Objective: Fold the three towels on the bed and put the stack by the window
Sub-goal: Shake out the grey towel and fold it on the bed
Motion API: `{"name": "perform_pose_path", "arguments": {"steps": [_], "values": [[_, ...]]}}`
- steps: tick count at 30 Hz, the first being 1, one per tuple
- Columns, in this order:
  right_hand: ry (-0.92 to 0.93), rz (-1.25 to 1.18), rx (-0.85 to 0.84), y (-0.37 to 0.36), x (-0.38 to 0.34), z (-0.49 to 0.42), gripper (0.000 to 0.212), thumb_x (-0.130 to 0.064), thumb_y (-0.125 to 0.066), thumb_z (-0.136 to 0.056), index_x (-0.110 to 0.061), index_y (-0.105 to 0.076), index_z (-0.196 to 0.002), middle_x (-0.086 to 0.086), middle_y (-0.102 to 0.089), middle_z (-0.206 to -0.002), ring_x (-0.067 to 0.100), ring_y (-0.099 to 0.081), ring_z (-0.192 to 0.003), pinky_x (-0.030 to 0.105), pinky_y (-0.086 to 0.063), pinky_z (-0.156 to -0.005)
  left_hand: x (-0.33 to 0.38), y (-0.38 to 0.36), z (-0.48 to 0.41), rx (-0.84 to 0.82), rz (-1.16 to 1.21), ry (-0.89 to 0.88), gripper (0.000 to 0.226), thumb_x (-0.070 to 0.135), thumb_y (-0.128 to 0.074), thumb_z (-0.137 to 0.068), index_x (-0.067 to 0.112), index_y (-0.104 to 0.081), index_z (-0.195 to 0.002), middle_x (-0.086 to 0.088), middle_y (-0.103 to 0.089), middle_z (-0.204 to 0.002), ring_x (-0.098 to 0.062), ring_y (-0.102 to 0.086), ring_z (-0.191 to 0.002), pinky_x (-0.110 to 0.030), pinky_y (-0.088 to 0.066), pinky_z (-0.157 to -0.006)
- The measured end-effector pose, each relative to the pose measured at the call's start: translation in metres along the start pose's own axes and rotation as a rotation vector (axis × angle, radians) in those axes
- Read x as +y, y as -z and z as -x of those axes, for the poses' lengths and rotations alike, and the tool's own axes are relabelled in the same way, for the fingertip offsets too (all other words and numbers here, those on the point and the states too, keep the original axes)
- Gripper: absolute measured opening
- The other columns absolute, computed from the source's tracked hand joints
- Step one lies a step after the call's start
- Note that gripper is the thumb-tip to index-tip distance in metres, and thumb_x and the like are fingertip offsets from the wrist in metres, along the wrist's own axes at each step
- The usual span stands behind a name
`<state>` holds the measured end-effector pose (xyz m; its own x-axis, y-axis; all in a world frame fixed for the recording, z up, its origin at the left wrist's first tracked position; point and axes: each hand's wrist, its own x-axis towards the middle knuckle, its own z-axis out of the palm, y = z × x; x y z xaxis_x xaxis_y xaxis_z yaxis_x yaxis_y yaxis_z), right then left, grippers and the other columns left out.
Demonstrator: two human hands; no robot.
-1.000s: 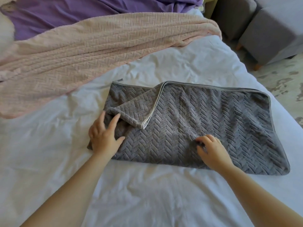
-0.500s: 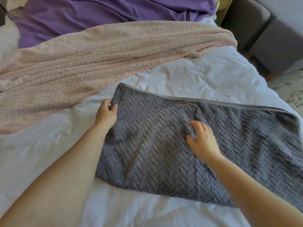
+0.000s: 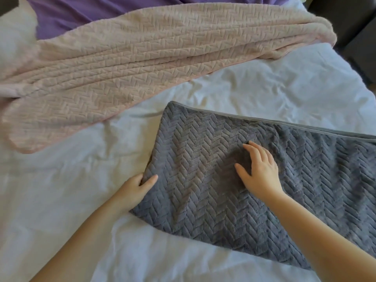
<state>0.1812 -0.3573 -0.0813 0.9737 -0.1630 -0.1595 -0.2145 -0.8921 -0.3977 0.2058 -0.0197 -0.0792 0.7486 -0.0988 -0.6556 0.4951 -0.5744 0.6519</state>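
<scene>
While on one grey towel [image 3: 205,202], left hand [image 3: 133,190], right hand [image 3: 261,176]; one pink towel [image 3: 122,68].

The person's left hand [image 3: 134,188] and right hand [image 3: 260,174] are bare, and both arms [image 3: 85,237] are bare too.

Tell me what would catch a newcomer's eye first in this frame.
The grey herringbone towel lies on the white sheet at lower right, with the left hand gripping its left edge and the right hand laid flat on its middle. Behind it, a large pink towel sprawls unfolded across the upper left of the bed, with purple cloth beyond it.
</scene>
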Motion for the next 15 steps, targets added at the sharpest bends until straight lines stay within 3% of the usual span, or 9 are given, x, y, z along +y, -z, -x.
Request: {"name": "perform_pose_path", "arguments": {"steps": [2, 4, 7, 10, 12, 14, 15], "values": [[0.004, -0.002, 0.008, -0.006, -0.006, 0.007, 0.063, -0.045, -0.052, -0.091, -0.026, -0.028, -0.146, -0.003, -0.025, -0.155, 0.023, -0.017, -0.144, 0.046, -0.016, -0.115, -0.016, 0.003, 0.013, 0.066, 0.151, -0.072, 0.021, 0.050, -0.054, -0.090, 0.034, -0.067, -0.094, 0.021, -0.071, -0.094, -0.004, -0.067, -0.095, -0.018, -0.051, -0.074], [0.029, 0.025, 0.002, -0.011, -0.010, 0.015, 0.063, -0.051, -0.045, -0.092, -0.032, -0.021, -0.148, -0.008, -0.019, -0.157, 0.019, -0.012, -0.146, 0.044, -0.010, -0.117, -0.029, 0.009, 0.019, 0.211, 0.246, -0.108, 0.026, 0.049, -0.057, -0.089, 0.027, -0.069, -0.096, 0.006, -0.073, -0.097, -0.013, -0.068, -0.094, -0.033, -0.054, -0.077], [0.037, 0.172, -0.114, -0.016, -0.006, 0.027, 0.062, -0.063, -0.026, -0.091, -0.043, -0.011, -0.147, -0.012, -0.006, -0.159, 0.015, -0.001, -0.147, 0.042, 0.000, -0.118, -0.046, 0.004, 0.020, 0.325, -0.064, -0.084, 0.040, 0.043, -0.054, -0.092, 0.005, -0.060, -0.082, -0.017, -0.065, -0.080, -0.033, -0.064, -0.082, -0.040, -0.048, -0.068], [0.001, 0.270, -0.232, -0.017, 0.001, 0.043, 0.065, -0.069, -0.011, -0.087, -0.046, -0.003, -0.147, -0.013, 0.004, -0.160, 0.015, 0.007, -0.147, 0.044, 0.003, -0.119, -0.051, -0.005, 0.024, 0.429, -0.332, -0.019, 0.037, 0.047, -0.052, -0.092, 0.014, -0.047, -0.076, -0.004, -0.053, -0.070, -0.033, -0.058, -0.074, -0.035, -0.041, -0.060], [-0.039, 0.233, -0.208, -0.014, 0.005, 0.055, 0.066, -0.069, -0.009, -0.086, -0.046, -0.003, -0.147, -0.013, 0.004, -0.159, 0.015, 0.008, -0.147, 0.042, 0.005, -0.119, -0.044, -0.005, 0.029, 0.612, -0.472, -0.069, 0.029, 0.044, -0.056, -0.090, 0.016, -0.054, -0.100, -0.002, -0.061, -0.091, -0.032, -0.061, -0.085, -0.037, -0.046, -0.066], [-0.042, 0.197, -0.153, -0.013, 0.004, 0.069, 0.064, -0.068, -0.009, -0.087, -0.047, -0.002, -0.147, -0.014, 0.006, -0.158, 0.013, 0.011, -0.146, 0.041, 0.006, -0.118, -0.032, -0.019, 0.033, 0.791, -0.607, -0.291, 0.035, 0.032, -0.060, -0.089, 0.011, -0.058, -0.117, -0.013, -0.061, -0.116, -0.037, -0.059, -0.102, -0.043, -0.047, -0.078], [-0.028, 0.186, -0.138, -0.015, 0.000, 0.074, 0.062, -0.068, -0.009, -0.088, -0.049, 0.000, -0.146, -0.015, 0.009, -0.157, 0.012, 0.013, -0.146, 0.040, 0.007, -0.118, -0.021, -0.032, 0.036, 0.804, -0.650, -0.429, 0.039, 0.032, -0.058, -0.089, 0.014, -0.058, -0.123, -0.014, -0.056, -0.128, -0.036, -0.055, -0.112, -0.046, -0.044, -0.086]]}}
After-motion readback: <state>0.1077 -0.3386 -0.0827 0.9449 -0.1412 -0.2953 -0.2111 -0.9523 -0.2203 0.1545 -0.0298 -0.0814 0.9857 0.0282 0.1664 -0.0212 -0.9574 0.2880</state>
